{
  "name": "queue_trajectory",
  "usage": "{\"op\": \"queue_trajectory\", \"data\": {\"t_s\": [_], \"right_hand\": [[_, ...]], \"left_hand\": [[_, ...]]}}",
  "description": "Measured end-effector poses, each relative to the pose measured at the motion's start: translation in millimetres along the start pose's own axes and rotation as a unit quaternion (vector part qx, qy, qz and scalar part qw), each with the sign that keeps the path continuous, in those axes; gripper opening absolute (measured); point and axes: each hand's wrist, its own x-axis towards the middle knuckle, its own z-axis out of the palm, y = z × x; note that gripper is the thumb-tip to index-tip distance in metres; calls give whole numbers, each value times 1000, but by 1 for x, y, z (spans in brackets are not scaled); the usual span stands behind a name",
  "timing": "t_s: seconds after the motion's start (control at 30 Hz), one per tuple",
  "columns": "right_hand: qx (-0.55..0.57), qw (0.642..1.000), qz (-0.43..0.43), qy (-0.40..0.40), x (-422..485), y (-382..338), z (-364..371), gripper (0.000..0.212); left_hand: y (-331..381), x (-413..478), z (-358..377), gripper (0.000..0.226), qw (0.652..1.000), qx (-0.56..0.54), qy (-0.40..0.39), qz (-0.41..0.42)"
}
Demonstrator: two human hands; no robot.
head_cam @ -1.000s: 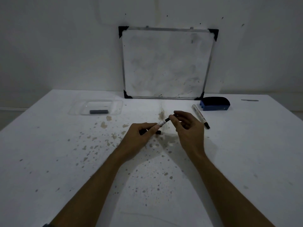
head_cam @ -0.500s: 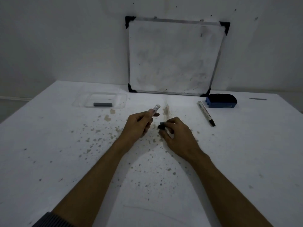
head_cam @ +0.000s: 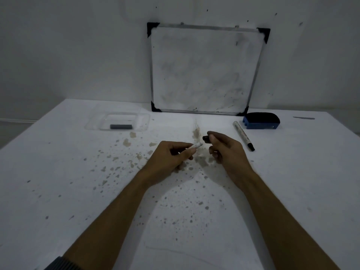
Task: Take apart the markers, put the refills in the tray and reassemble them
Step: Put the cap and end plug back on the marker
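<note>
My left hand (head_cam: pixel 171 158) grips a white marker barrel (head_cam: pixel 196 146) whose open end points right. A small black piece, the marker's cap or tip section (head_cam: pixel 206 138), is pinched in my right hand (head_cam: pixel 227 151), a short gap away from the barrel's end. A clear plastic tray (head_cam: pixel 93 124) lies at the far left of the table with one dark grey refill (head_cam: pixel 121 126) inside it. A second, whole marker (head_cam: pixel 243 135), white with a black cap, rests on the table to the right of my right hand.
A small whiteboard (head_cam: pixel 204 69) leans against the wall at the back. A blue and black eraser (head_cam: pixel 261 121) sits beside the whole marker. The white table (head_cam: pixel 292 191) is spattered with brown and grey stains around my hands.
One second ago both hands held the marker joined. The black piece came off in my right hand, dipped toward the table, and is now raised again beside the barrel's end.
</note>
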Motion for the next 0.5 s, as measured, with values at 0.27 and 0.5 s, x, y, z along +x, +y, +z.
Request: {"op": "queue_trajectory", "data": {"t_s": [0.27, 0.5], "right_hand": [[-32, 999, -11, -11, -1, 3, 1, 21], [-75, 995, -72, -5, -6, -1, 5, 22]], "left_hand": [[-2, -1, -1, 35, 1000, 16, 4, 9], [-4, 0, 2, 34, 1000, 18, 16, 9]]}}
